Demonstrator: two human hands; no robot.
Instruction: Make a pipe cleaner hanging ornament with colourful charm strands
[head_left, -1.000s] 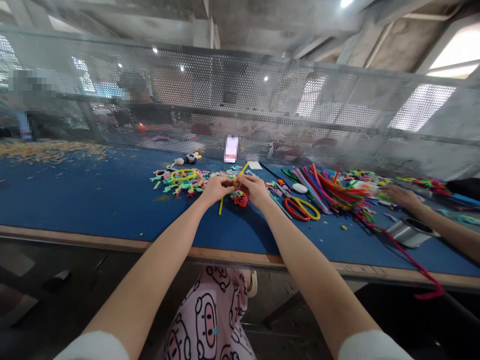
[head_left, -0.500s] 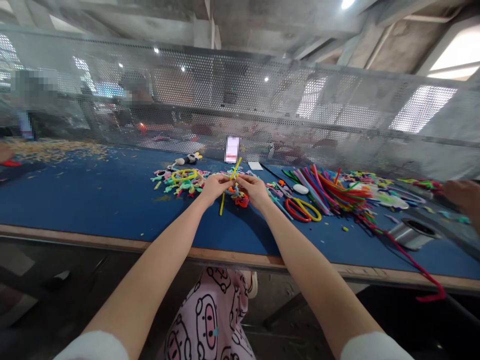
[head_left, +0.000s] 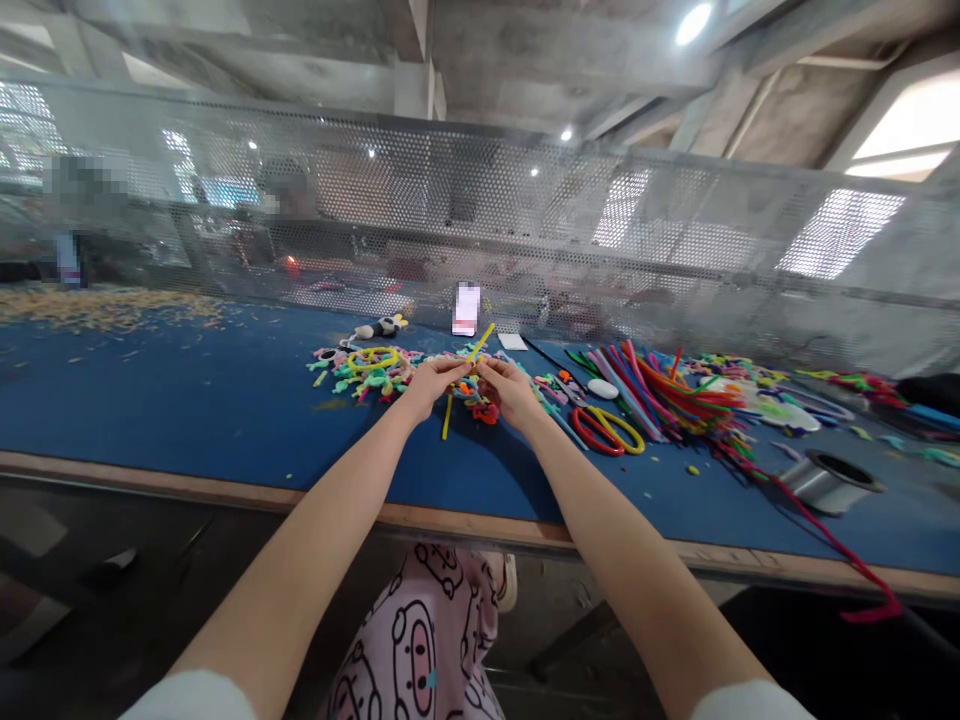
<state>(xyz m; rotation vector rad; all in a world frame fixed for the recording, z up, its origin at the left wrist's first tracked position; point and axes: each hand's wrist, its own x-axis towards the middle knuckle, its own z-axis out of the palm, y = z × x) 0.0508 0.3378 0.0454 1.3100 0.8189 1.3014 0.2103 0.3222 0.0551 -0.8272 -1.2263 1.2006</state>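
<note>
A yellow pipe cleaner is pinched between my two hands above the table. One end slants up past the fingertips, and the other hangs down below my left hand. My left hand is closed, thumb and fingers pressed together on it. Close on the other side, my right hand is also closed in a pinch at the same spot. The fingertips partly hide what is between them. Around and beneath the hands lies a pile of small colourful twisted pipe-cleaner pieces; an orange-red piece shows between my wrists.
To the right are scissors with red and yellow handles, a white oval object, a bundle of coloured pipe cleaners and a wire spool. A phone stands before the perforated metal screen.
Both hands keep their pinch on the yellow pipe cleaner, whose upper end leans further right. The view has shifted slightly. Another person's hand at the far right has left the view.
</note>
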